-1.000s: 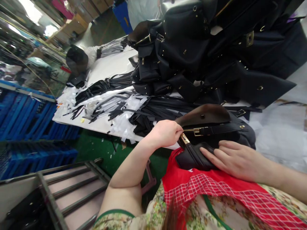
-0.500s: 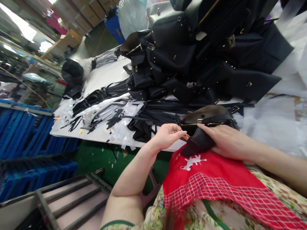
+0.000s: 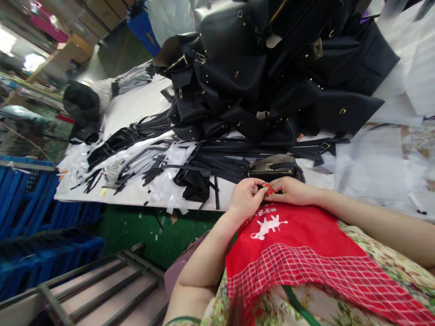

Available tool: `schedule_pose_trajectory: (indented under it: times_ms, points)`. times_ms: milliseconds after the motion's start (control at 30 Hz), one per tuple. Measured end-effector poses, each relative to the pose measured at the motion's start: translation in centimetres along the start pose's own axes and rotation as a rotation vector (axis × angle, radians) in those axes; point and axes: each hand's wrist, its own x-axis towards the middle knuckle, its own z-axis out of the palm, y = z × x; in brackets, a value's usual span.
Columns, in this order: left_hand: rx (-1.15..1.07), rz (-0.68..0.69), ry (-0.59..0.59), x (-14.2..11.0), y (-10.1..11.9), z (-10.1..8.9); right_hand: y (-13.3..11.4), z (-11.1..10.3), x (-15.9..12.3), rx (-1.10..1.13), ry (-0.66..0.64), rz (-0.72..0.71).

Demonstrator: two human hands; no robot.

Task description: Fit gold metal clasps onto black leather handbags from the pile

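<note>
A small shiny metal clasp (image 3: 268, 188), gold in tone with a red sheen, sits between my two hands in front of the apron. My left hand (image 3: 247, 199) pinches its left side between thumb and fingertips. From the other side, my right hand (image 3: 290, 190) closes thumb and fingers on it. What the clasp is fixed to is hidden by my hands. Just beyond them lies a black handbag (image 3: 277, 166) with a gold buckle and zip, at the table's near edge. A red apron (image 3: 302, 226) with a white print hangs below my hands.
Black handbags (image 3: 234, 81) are heaped at the back of the white table (image 3: 136, 102). Black straps (image 3: 220, 163) and white wrapping scraps (image 3: 175, 156) lie left of my hands. Blue crates (image 3: 27, 194) stand far left, and a metal rack (image 3: 112, 283) is at lower left.
My right hand has slid off the black bag flap and come to the clasp beside my left hand. The bag now shows less and sits farther forward; the view has shifted.
</note>
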Motion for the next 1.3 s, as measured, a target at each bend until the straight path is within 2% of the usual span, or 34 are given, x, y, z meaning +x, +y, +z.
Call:
schedule_pose_trajectory:
  times_ms: [133, 367, 467, 667, 767, 867, 933, 1067, 1167, 1300]
  points:
    - [0.044, 0.113, 0.019, 0.5, -0.3, -0.6, 0.0, -0.5, 0.3, 0.054, -0.091, -0.007]
    - [0.142, 0.239, -0.041, 1.4, -0.3, -0.7, -0.2, -0.5, 0.2, 0.079, -0.083, 0.001]
    - [0.300, 0.321, -0.041, 1.3, -0.1, -0.4, -0.2, -0.6, 0.2, 0.130, -0.071, 0.017]
    - [0.736, 0.493, 0.026, 0.5, 0.1, 0.6, 1.2, -0.5, 0.3, 0.226, -0.057, 0.101]
    - [0.862, 0.587, 0.091, 0.3, -0.2, 0.9, 2.1, -0.3, 0.5, 0.268, -0.074, 0.170]
    - [0.893, 0.663, 0.193, 0.4, -0.9, 1.3, 2.5, -0.3, 0.6, 0.348, -0.071, 0.239]
    - [0.841, 0.640, 0.231, 0.6, -1.4, 1.7, 2.5, -0.4, 0.6, 0.403, -0.047, 0.303]
    - [0.556, 0.417, 0.184, 0.9, -1.7, 2.1, 2.7, -0.4, 0.4, 0.486, 0.035, 0.437]
    - [0.255, 0.294, 0.111, 0.8, -1.6, 1.7, 2.9, -0.3, 0.2, 0.550, 0.053, 0.434]
    - [-0.163, 0.049, 0.004, 0.2, -1.9, 1.3, 3.1, -0.4, -0.1, 0.577, -0.040, 0.345]
